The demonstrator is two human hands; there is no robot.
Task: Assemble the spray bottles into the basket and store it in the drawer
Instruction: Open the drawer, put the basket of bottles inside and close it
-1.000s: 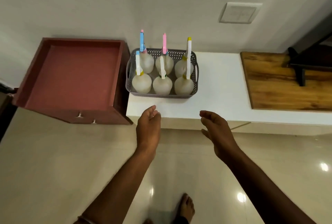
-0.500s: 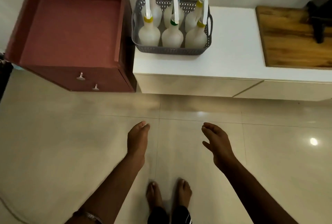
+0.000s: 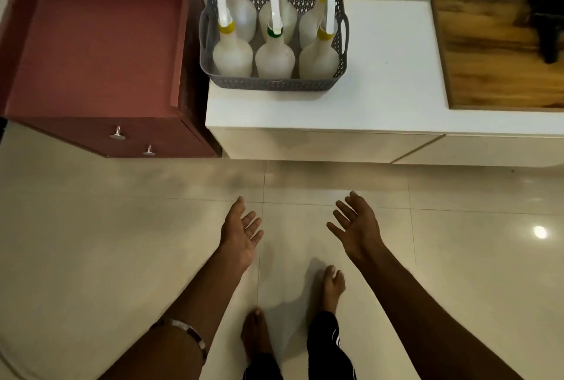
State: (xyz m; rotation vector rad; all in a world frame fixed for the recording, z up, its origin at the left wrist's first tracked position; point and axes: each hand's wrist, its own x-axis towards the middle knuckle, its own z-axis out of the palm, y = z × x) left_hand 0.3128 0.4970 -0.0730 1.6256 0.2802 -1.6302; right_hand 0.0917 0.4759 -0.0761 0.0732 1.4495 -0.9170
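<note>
The basket (image 3: 273, 82), holding six spray bottles (image 3: 274, 57) upright, sits on the white worktop (image 3: 390, 74) beside the red drawer unit (image 3: 91, 53), long axis left-right. Both hands hang well short of it, ahead and above in view: left hand (image 3: 239, 234) and right hand (image 3: 355, 227), fingers spread and empty, about equally near. Nozzle tops are cut off.

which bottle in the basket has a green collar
The front-row middle bottle in the basket; the front bottles on either side of it wear yellow collars.
</note>
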